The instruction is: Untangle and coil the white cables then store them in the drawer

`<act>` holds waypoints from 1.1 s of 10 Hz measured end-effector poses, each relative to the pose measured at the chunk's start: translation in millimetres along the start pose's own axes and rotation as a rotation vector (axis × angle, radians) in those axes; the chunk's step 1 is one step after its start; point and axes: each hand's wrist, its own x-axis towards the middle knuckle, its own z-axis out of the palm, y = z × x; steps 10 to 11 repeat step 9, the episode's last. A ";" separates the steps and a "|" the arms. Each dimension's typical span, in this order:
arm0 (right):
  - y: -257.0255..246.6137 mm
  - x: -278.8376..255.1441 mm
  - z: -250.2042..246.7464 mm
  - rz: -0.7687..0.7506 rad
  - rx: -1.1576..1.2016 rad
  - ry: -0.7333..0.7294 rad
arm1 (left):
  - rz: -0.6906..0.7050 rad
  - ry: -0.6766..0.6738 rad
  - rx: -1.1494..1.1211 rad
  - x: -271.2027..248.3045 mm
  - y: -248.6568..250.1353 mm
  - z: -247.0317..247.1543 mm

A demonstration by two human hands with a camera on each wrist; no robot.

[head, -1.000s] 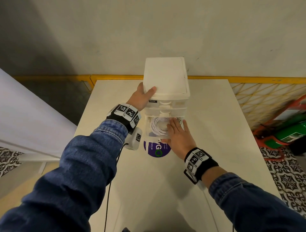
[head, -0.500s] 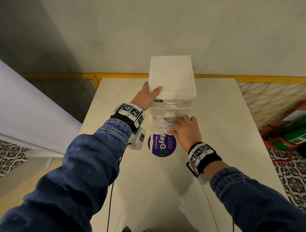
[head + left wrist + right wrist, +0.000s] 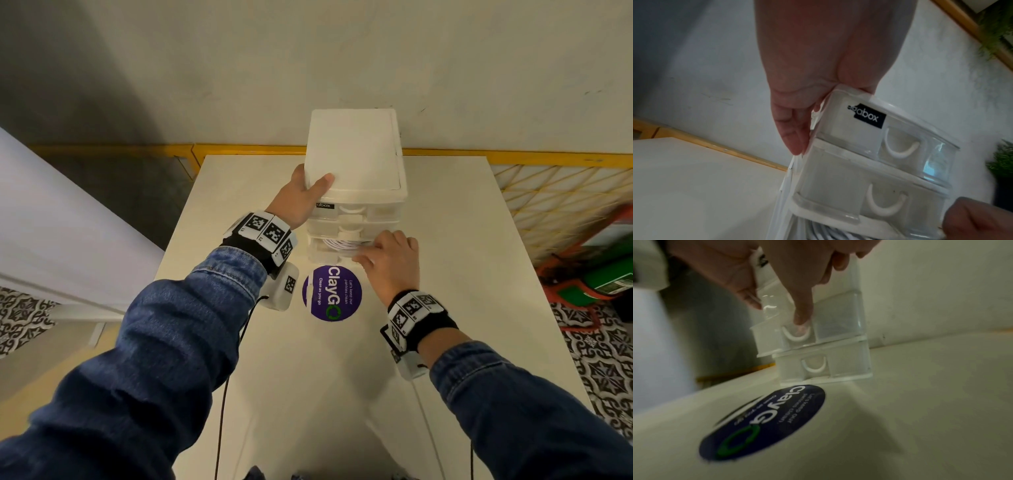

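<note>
A small white drawer unit (image 3: 354,150) with clear drawers stands at the back of the table. My left hand (image 3: 301,197) grips its top front left corner, thumb on the lid and fingers (image 3: 793,129) down the side. The drawer (image 3: 772,337) above the bottom one sticks out a little. A coiled white cable (image 3: 337,244) lies inside it, partly hidden by the drawer above. My right hand (image 3: 390,260) presses against that drawer's front, one fingertip (image 3: 801,318) on the curved handle.
A round purple sticker (image 3: 332,293) lies flat on the cream table (image 3: 445,274) just in front of the unit. A yellow rail and mesh run behind and to the right. A pale wall stands close behind the unit.
The drawer with the cable has slid most of the way in. My right hand moved forward from lying over the coil to pressing the drawer front. The left hand kept its grip.
</note>
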 end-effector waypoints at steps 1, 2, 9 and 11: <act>1.0 -0.9 -3.5 0.371 0.185 -0.039 | 0.003 -0.003 -0.007 0.3 -0.5 -0.1; 0.3 1.4 -0.7 0.693 0.459 -0.014 | 0.003 -0.019 -0.005 1.4 -1.0 -0.5; 18.0 1.7 -2.1 0.829 0.644 -0.350 | -0.101 0.002 -0.057 -7.1 -12.7 -1.9; 18.0 1.7 -2.1 0.829 0.644 -0.350 | -0.101 0.002 -0.057 -7.1 -12.7 -1.9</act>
